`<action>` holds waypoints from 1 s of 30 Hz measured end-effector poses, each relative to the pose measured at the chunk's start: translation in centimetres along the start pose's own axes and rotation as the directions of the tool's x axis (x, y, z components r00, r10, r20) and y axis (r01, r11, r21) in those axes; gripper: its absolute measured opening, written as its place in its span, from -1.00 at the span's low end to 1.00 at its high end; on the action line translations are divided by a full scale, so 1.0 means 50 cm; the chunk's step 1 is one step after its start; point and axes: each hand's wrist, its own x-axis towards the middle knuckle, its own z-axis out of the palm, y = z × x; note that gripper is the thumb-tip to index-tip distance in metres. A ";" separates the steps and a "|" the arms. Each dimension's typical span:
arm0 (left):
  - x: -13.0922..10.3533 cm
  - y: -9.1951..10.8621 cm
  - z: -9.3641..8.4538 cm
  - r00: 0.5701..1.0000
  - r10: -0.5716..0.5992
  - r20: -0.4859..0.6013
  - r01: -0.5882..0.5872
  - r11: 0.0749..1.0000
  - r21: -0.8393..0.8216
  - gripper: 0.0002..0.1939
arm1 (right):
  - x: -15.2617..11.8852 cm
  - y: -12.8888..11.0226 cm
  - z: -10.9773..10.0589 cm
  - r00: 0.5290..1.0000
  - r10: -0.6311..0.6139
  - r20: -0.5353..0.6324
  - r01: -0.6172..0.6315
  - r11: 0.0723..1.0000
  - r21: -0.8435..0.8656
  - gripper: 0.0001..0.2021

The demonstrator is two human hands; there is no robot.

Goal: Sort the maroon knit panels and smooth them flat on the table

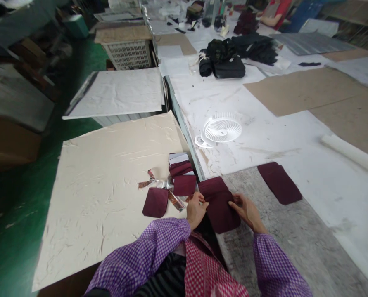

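Observation:
A maroon fabric piece (222, 210) with rounded lower corners lies on the grey board in front of me, its upper part forming a separate layer or fold. My left hand (197, 209) pinches its left edge, fingertips together. At its right edge my right hand (246, 210) grips with thumb and fingers. Left of my hands, a small maroon piece (155, 202) lies by itself on the cream sheet. Beside it sits a stack of maroon and pale pieces (180, 165), with another maroon piece (184, 185) below. Patterned strips (175, 201) lie among them.
A white fan (222, 129) rests on the white table ahead. To the right are a folded maroon piece (279, 182) and a white roll (350, 153). Black bags (224, 57) stand farther back. A person in red (275, 14) is at the far end.

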 end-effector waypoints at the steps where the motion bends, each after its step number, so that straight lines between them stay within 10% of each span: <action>1: -0.003 0.000 -0.001 0.999 -0.033 0.011 0.033 0.999 -0.033 -0.82 | -0.005 0.000 -0.001 1.000 0.026 0.010 -0.026 1.000 -0.001 -0.59; 11: -0.001 -0.003 0.006 0.973 -0.219 0.068 0.227 0.965 -0.131 -0.80 | -0.032 -0.014 0.005 0.983 0.176 0.045 -0.174 0.984 -0.026 -0.63; 24: -0.007 -0.012 0.005 0.978 -0.195 0.071 0.199 0.979 -0.047 -0.78 | -0.028 -0.038 0.011 0.976 0.214 0.036 -0.197 0.944 -0.264 -0.73; 28: -0.013 0.006 -0.016 0.996 0.082 0.027 -0.086 0.972 0.220 -0.74 | -0.027 -0.041 0.011 0.969 0.240 0.051 -0.219 0.940 -0.264 -0.75; 30: -0.016 0.015 -0.026 0.928 0.357 0.109 -0.372 0.854 0.363 -0.74 | -0.023 -0.041 0.008 0.967 0.246 0.060 -0.223 0.939 -0.262 -0.76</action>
